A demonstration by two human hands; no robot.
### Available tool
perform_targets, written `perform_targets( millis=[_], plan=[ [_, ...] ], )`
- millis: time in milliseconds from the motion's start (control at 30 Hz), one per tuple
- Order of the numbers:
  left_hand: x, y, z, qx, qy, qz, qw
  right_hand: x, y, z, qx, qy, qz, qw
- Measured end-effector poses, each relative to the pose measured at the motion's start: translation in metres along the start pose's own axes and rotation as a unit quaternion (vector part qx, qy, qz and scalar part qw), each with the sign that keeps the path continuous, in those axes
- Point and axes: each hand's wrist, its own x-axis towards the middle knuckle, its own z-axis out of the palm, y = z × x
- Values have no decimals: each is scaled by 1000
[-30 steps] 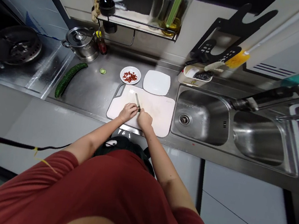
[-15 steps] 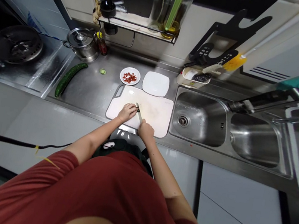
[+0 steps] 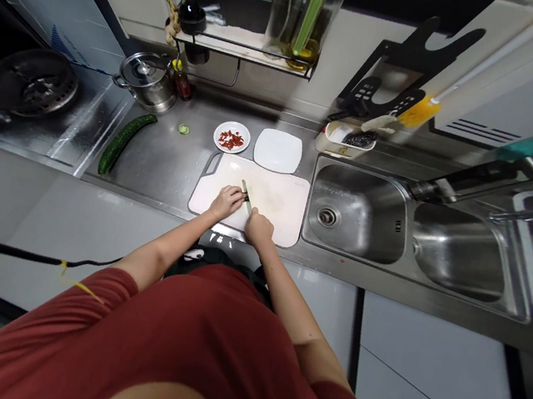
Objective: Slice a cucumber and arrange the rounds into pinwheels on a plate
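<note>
My right hand (image 3: 259,227) is wrapped round the handle of a knife (image 3: 246,191), its narrow blade pointing away from me over the white cutting board (image 3: 285,209). On the board's left part my left hand (image 3: 227,202) is closed, fingers bent, on a small dark piece of food (image 3: 246,197) right beside the blade. Most of that piece is hidden by the fingers, so its kind is unclear. Just behind the board stand a round white plate with chopped red bits (image 3: 232,137) and a squarish white plate (image 3: 278,150).
A long green cucumber (image 3: 123,143) and some pale green slices (image 3: 183,129) lie on the steel counter to the left. Behind them stand a lidded pot (image 3: 147,83) and a small jar (image 3: 182,81). The double sink (image 3: 361,208) adjoins the board's right side.
The right hand and knife have shifted very slightly, a little up and to the left. The left hand stays in place at the dark piece.
</note>
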Motion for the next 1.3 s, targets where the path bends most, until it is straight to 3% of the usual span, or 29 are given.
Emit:
perform_targets(
  millis=[467,700,1100,1300],
  plan=[
    [0,1,0,-1,2,-8,1000,30,-14,-21,36,6,-18,999],
    [1,5,-3,-6,2,-29,1000,24,-10,-24,26,1,-14,1000],
    [2,5,-4,-18,4,-32,999,5,2,-9,4,-9,-7,1000],
    [3,6,-6,-42,7,-45,998,-5,20,-15,-17,39,-3,999]
  ],
)
